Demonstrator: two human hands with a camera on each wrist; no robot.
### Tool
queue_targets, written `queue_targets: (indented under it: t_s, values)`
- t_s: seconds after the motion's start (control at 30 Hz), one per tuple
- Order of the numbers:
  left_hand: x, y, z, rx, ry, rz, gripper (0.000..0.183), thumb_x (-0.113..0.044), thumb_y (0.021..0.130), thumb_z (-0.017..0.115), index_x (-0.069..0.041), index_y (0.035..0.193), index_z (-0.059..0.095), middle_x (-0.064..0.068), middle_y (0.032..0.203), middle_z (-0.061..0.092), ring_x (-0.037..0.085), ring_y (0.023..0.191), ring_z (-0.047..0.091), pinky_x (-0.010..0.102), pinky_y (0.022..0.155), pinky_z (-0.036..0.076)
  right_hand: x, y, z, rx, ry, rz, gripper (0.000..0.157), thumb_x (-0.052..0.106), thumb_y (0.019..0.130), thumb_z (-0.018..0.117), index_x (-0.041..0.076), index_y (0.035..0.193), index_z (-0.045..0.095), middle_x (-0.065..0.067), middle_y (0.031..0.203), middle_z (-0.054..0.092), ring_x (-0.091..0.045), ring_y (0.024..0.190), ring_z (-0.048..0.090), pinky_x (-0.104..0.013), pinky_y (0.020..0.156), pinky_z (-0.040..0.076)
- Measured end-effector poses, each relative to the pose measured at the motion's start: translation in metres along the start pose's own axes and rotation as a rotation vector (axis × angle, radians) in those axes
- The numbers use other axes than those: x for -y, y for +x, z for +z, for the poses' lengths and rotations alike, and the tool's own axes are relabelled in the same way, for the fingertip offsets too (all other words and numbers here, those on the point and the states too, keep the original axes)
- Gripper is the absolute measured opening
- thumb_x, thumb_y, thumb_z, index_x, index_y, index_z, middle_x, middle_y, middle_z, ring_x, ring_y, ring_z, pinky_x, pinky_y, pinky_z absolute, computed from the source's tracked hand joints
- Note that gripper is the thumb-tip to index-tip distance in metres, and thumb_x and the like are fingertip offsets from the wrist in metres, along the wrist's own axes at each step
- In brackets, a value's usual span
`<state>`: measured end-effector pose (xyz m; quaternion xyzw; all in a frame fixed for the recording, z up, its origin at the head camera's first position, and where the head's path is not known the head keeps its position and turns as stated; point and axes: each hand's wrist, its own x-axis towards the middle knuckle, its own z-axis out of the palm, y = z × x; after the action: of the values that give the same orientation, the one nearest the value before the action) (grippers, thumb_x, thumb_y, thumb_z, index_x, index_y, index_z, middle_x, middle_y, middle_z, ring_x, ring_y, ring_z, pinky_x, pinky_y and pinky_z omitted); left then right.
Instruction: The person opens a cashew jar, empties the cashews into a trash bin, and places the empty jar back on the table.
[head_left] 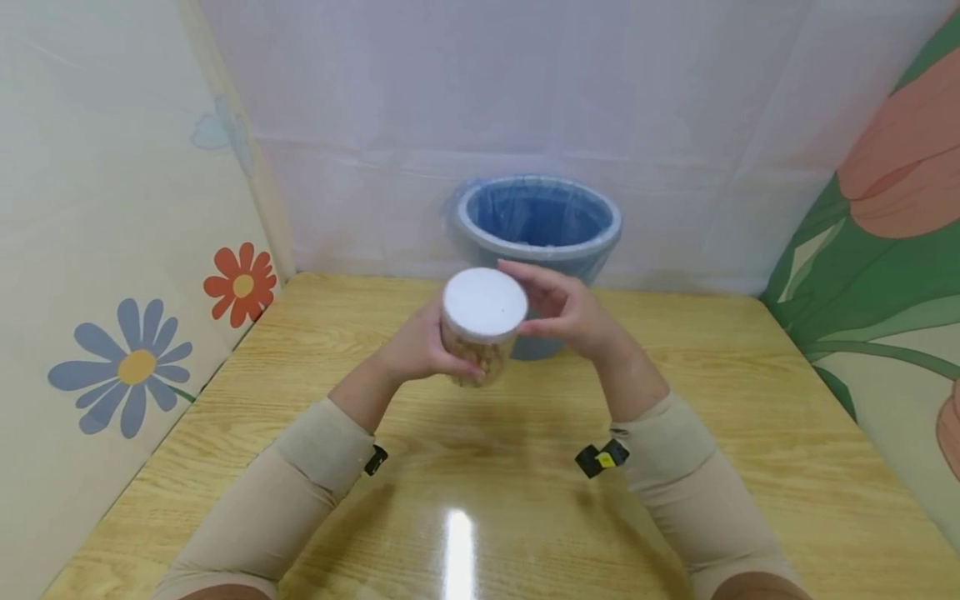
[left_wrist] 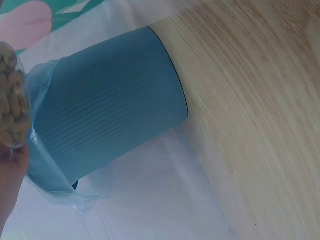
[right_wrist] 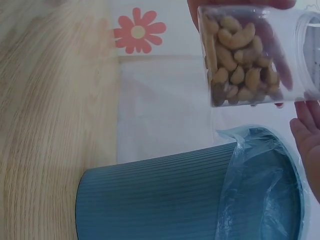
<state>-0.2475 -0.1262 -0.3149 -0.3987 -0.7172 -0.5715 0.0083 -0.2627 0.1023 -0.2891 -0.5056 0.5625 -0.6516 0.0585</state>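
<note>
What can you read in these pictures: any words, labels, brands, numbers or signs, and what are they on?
No readable text anywhere.
Lid: no lettering seen.
Jar: no label on the sides shown.
Bin: no writing on the sides shown.
Yellow patch by the right sleeve: too small to tell.

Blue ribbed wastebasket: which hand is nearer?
Right. In the head view, the right hand is directly in front of the wastebasket; the left hand, holding the cashew jar, is in front and to the left.
</note>
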Motion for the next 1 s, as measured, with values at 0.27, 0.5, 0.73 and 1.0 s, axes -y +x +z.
queue_targets:
  t_s: [0.27, 0.5, 0.73, 1.0]
  values:
    - [-0.025, -0.002, 0.005, -0.190, 0.134, -0.049, 0.103, 0.005, 0.052, 0.083, -0.001, 0.137, 0.024, 0.021, 0.129, 0.043, 0.033, 0.117, 0.044, 0.045, 0.101, 0.035, 0.002, 0.001, 0.004, -0.125, -0.012, 0.060, 0.077, 0.007, 0.078, 0.070, -0.007, 0.139, 0.025, -0.024, 0.142, 0.030, -0.028, 0.130, 0.034, -0.036, 0.106, 0.031]
    - [-0.032, -0.001, 0.010, -0.336, 0.280, -0.082, 0.094, -0.003, 0.055, 0.085, 0.001, 0.131, 0.030, 0.020, 0.128, 0.045, 0.032, 0.116, 0.045, 0.045, 0.100, 0.035, 0.002, 0.004, 0.010, -0.226, -0.011, 0.084, 0.079, 0.008, 0.076, 0.072, -0.007, 0.139, 0.027, -0.025, 0.140, 0.033, -0.028, 0.130, 0.034, -0.036, 0.107, 0.028]
    - [-0.026, 0.000, 0.014, -0.435, 0.372, -0.041, 0.095, -0.007, 0.056, 0.086, 0.000, 0.133, 0.030, 0.019, 0.131, 0.043, 0.029, 0.119, 0.043, 0.043, 0.101, 0.034, 0.003, 0.007, 0.020, -0.288, -0.037, 0.103, 0.072, -0.005, 0.076, 0.068, -0.009, 0.137, 0.029, -0.025, 0.138, 0.035, -0.028, 0.128, 0.037, -0.035, 0.108, 0.028]
    - [0.003, 0.002, 0.006, -0.492, 0.425, -0.028, 0.105, -0.021, 0.053, 0.090, -0.011, 0.137, 0.028, 0.011, 0.134, 0.042, 0.025, 0.121, 0.041, 0.042, 0.101, 0.034, 0.000, 0.010, 0.025, -0.332, -0.072, 0.097, 0.067, -0.014, 0.075, 0.063, -0.009, 0.135, 0.034, -0.025, 0.137, 0.038, -0.028, 0.127, 0.039, -0.031, 0.106, 0.031]
